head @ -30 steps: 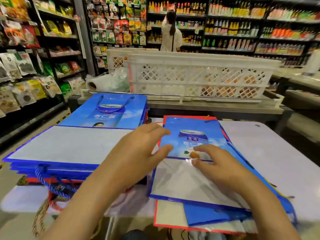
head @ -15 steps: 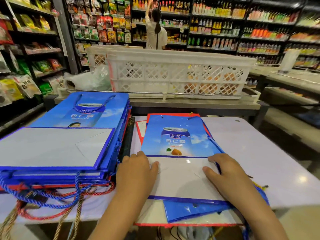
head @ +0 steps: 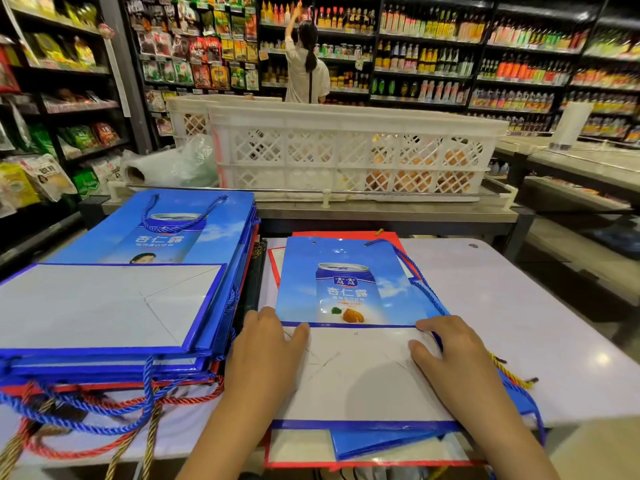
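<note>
A flat blue gift bag (head: 349, 285) printed with a drink can lies on the white table (head: 519, 323), its white folded bottom panel (head: 360, 379) turned toward me. My left hand (head: 266, 348) rests on the panel's left edge, fingers nearly straight. At the panel's right edge lies my right hand (head: 446, 351), its thumb across the white panel. Under this bag lie a red-edged bag (head: 346, 462) and another blue one. To the left stands a tall stack of flattened blue and red bags (head: 114, 306).
Blue, red and gold rope handles (head: 86, 414) hang off the stack's near edge. Behind the table a white lattice crate (head: 353, 150) sits on a steel counter (head: 381, 209). A person (head: 306, 67) reaches up to the far shelves of bottles. Snack shelves line the left.
Both hands slid from the printed part of the bag back toward me onto the white bottom panel and now lie flat at its two edges. The person at the shelves raised an arm.
</note>
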Available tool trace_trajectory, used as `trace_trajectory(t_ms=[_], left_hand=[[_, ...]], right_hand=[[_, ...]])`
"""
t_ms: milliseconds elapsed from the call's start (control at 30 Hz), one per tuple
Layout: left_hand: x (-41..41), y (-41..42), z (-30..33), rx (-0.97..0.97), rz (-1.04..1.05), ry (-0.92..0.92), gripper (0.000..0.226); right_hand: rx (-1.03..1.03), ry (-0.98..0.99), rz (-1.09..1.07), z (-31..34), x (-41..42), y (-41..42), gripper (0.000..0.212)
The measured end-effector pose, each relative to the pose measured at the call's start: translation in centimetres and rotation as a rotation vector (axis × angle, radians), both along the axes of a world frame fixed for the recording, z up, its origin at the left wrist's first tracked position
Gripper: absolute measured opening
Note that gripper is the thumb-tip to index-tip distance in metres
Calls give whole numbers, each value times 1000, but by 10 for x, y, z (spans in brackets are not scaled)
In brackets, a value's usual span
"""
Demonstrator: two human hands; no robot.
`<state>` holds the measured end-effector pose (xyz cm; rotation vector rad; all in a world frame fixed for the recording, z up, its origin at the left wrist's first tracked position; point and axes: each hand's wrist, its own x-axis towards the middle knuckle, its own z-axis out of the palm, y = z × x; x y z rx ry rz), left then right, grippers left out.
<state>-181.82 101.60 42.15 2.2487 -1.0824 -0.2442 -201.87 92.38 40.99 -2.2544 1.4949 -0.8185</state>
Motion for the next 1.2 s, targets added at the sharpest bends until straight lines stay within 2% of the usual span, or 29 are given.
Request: trace_trajectory(t_ms=[200,333,400,500,700,767,900,967,1067,1133,1200], left_hand=[[12,-4,13,-155,-105,178,34],[24,-10,42,-267,-155,351,40],[25,-6,60,-331,-196,453,35],[22,9,81,-420,-367,584,29],[23,28,82,-311,-675,723,38],[23,29,79,-247,-727,730,42],[27,25,73,-209,-725,728,50],[28,22,72,-196,-724,753,51],[28,20,72,-167,-718,759,50],[28,18,72,-116,-718,626,42],[26,15,73,-41,-684,443,34]], right_hand=[[47,5,7,6,1,-2,29],[106,-15,47,23,2,-9,16],[75,-36,79,35,3,-13,20],[72,-175,124,52,4,-21,26],[134,-393,138,59,-2,-40,46],[183,-432,103,59,-6,-49,53],[193,-310,-34,58,-18,-76,60],[334,-352,-1,60,-21,-85,47],[467,-282,66,66,-26,-94,25],[527,-257,71,71,-33,-98,27],[541,-250,84,79,-42,-102,52]])
